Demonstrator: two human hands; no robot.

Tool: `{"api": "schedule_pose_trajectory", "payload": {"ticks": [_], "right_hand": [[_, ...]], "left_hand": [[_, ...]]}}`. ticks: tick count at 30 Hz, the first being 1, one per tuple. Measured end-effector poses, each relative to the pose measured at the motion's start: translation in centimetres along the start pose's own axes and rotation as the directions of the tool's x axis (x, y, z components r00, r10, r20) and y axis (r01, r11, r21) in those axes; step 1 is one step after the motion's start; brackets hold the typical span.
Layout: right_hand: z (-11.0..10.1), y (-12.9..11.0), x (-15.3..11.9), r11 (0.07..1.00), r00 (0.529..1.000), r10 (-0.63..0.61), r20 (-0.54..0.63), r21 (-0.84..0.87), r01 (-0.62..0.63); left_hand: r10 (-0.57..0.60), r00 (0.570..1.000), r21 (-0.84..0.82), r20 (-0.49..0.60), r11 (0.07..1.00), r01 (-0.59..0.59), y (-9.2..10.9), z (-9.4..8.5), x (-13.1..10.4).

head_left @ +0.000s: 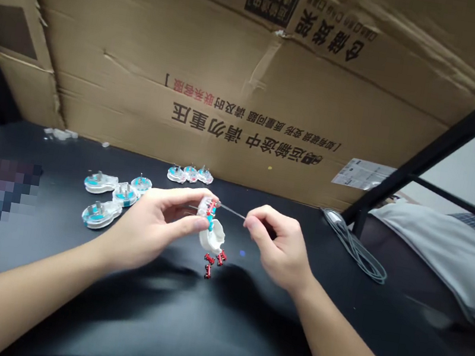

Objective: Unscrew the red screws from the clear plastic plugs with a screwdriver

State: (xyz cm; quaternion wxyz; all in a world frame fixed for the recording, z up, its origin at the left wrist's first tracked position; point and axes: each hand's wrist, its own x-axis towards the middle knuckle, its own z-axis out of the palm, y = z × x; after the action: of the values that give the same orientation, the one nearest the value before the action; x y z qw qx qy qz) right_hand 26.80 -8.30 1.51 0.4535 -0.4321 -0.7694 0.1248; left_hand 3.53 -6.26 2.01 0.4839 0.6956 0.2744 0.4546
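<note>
My left hand [167,224] pinches a small clear-and-teal plastic assembly [209,214] with a red part on it, above the middle of the black table. My right hand [277,241], to its right, has thumb and index finger closed on the end of a thin rod [234,211], whose other end reaches the assembly. A white rounded shell [212,236] shows just below my left fingertips; whether it is held or lies on the table I cannot tell. Several small red pieces [208,270] lie on the table below the shell.
Several clear-and-teal assemblies with metal prongs [99,213] sit at the left, more [190,174] at the back. A coiled grey cable [355,248] lies at the right. A cardboard wall [120,93] stands behind the black table [176,337]. Clear pieces [61,134] lie back left.
</note>
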Motion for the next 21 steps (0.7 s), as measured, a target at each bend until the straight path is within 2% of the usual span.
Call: {"api": "schedule_pose_trajectory", "payload": {"ticks": [8, 11, 14, 15, 17, 19, 21], "right_hand": [[-0.1, -0.1, 0.2, 1.0, 1.0, 0.006, 0.006, -0.021, -0.006], [-0.2, -0.2, 0.3, 0.999, 0.998, 0.047, 0.049, -0.018, -0.046], [-0.4, -0.1, 0.2, 0.997, 0.99, 0.08, 0.115, -0.014, -0.079], [-0.5, -0.1, 0.2, 0.998, 0.995, 0.047, 0.092, -0.042, -0.043], [-0.6, 0.0, 0.1, 0.977, 0.992, -0.124, -0.017, -0.179, 0.119], [-0.8, 0.0, -0.1, 0.893, 0.936, -0.339, -0.1, -0.347, 0.286], [-0.9, -0.1, -0.1, 0.853, 0.897, -0.419, -0.14, -0.398, 0.337]], "left_hand": [[0.036, 0.999, 0.078, -0.006, 0.996, -0.036, -0.2, -0.1, 0.2], [0.155, 0.988, 0.305, 0.024, 0.94, -0.155, -0.1, -0.7, 0.2], [0.28, 0.954, 0.53, 0.112, 0.795, -0.295, 0.1, -1.3, 0.2], [0.272, 0.954, 0.55, 0.126, 0.781, -0.295, 0.2, -1.3, 0.3], [0.146, 0.981, 0.492, 0.13, 0.849, -0.192, 0.3, -1.3, 0.4], [-0.038, 0.989, 0.349, 0.141, 0.937, -0.014, 0.3, -1.1, 0.5], [-0.141, 0.979, 0.228, 0.147, 0.968, 0.105, 0.1, -0.9, 0.6]]}}
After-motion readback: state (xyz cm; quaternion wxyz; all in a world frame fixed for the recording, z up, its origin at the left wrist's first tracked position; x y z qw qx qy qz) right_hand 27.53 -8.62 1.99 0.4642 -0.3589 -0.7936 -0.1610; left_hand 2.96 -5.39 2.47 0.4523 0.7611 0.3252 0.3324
